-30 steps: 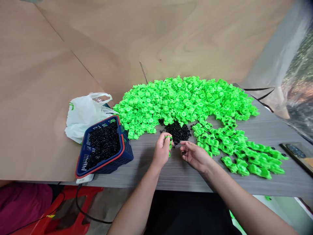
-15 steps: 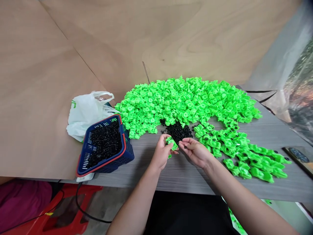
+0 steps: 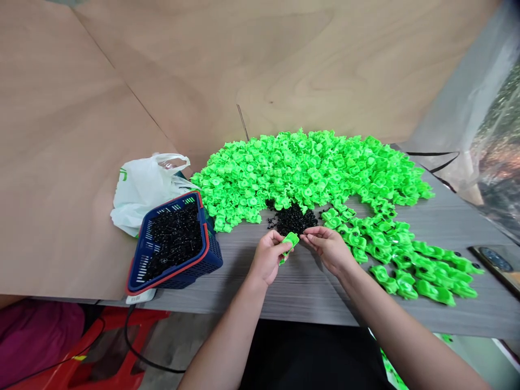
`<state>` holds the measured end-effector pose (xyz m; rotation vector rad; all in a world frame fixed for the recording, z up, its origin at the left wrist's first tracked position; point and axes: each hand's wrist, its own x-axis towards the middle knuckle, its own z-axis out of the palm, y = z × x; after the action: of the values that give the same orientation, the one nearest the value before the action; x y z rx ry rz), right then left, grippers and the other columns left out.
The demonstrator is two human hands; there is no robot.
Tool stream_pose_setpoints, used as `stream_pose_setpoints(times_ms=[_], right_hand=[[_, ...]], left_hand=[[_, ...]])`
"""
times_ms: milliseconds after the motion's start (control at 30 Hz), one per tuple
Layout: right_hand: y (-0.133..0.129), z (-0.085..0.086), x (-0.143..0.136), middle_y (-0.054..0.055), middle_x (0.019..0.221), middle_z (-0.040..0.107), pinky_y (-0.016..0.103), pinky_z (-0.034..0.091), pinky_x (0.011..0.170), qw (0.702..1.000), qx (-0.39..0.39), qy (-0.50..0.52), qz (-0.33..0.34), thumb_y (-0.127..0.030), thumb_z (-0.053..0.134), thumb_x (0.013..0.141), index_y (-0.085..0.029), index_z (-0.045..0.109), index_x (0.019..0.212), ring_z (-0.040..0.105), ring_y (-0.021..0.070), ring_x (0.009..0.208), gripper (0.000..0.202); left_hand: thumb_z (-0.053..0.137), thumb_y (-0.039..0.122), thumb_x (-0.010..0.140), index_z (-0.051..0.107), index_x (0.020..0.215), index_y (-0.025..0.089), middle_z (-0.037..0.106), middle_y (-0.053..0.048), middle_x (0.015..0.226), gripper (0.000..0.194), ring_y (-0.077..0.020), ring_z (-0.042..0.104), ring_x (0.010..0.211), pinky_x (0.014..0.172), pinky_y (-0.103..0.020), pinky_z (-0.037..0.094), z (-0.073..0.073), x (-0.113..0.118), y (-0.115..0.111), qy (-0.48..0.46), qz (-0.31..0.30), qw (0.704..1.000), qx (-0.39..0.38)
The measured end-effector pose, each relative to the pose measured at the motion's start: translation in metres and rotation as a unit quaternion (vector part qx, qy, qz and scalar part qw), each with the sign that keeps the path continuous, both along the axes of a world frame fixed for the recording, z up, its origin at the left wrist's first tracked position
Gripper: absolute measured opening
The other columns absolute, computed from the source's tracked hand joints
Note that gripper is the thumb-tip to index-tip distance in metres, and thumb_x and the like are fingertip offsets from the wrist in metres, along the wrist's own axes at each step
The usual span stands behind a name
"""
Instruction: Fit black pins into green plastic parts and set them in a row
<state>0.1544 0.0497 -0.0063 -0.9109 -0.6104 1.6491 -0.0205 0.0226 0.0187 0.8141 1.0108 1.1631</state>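
Note:
My left hand (image 3: 268, 255) is closed round a bright green plastic part (image 3: 291, 239), its thumb lying on top. To the right of it, my right hand (image 3: 330, 248) is in a pinch, fingertips close to the green part's edge. Whatever sits between those fingertips is too small and hidden to name. Just beyond both hands lies a heap of small black parts (image 3: 296, 219). A large pile of green plastic parts (image 3: 309, 168) rises behind it. Right of my right hand, green parts with black pieces on them (image 3: 406, 260) are spread over the table.
A blue basket (image 3: 211, 260) with red rim holds many small black parts, left on the grey table (image 3: 244, 287). Behind it is a white plastic bag (image 3: 138, 187). A dark flat device (image 3: 493, 260) lies at the right edge. Another person's magenta clothing (image 3: 38, 338) shows lower left.
The green part has been turned in my left hand, its smoother face now upward. My right fingertips have come nearer to it; the dark piece seen at them before is now hidden.

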Motion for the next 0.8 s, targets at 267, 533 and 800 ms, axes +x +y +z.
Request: stream_pose_setpoints(times_ms=[267,533,800], right_hand=[[-0.006,0.016,-0.010,0.005,0.087,0.071,0.028,0.054,0.065,0.976,0.134,-0.158,-0.073,-0.035,0.073,0.078,-0.017,0.071,0.091,0.066,0.0142,0.068,0.022],[-0.010,0.018,-0.009,0.005,0.079,0.074,0.033,0.055,0.072,0.976,0.135,-0.168,-0.020,-0.035,0.081,0.070,-0.019,0.071,0.090,0.069,0.0198,0.074,0.028],[-0.015,0.018,-0.015,0.005,0.078,0.072,0.031,0.055,0.067,0.959,0.176,-0.215,-0.048,-0.036,0.073,0.079,-0.020,0.069,0.091,0.067,0.0184,0.070,0.021]], left_hand=[[0.071,0.024,0.077,0.061,0.122,0.024,0.064,-0.004,0.095,0.046,-0.0141,0.064,0.077,0.059,-0.022,0.048,0.002,0.010,0.001,0.053,0.016,0.998,0.023],[0.077,0.028,0.069,0.066,0.106,0.020,0.064,-0.005,0.086,0.040,-0.0164,0.062,0.073,0.045,-0.019,0.044,0.005,0.011,-0.001,0.074,0.021,0.997,0.032],[0.071,0.035,0.081,0.063,0.124,0.022,0.064,-0.009,0.105,0.045,-0.0193,0.062,0.093,0.074,-0.033,0.058,0.006,0.013,-0.003,0.025,0.006,0.999,0.032]])
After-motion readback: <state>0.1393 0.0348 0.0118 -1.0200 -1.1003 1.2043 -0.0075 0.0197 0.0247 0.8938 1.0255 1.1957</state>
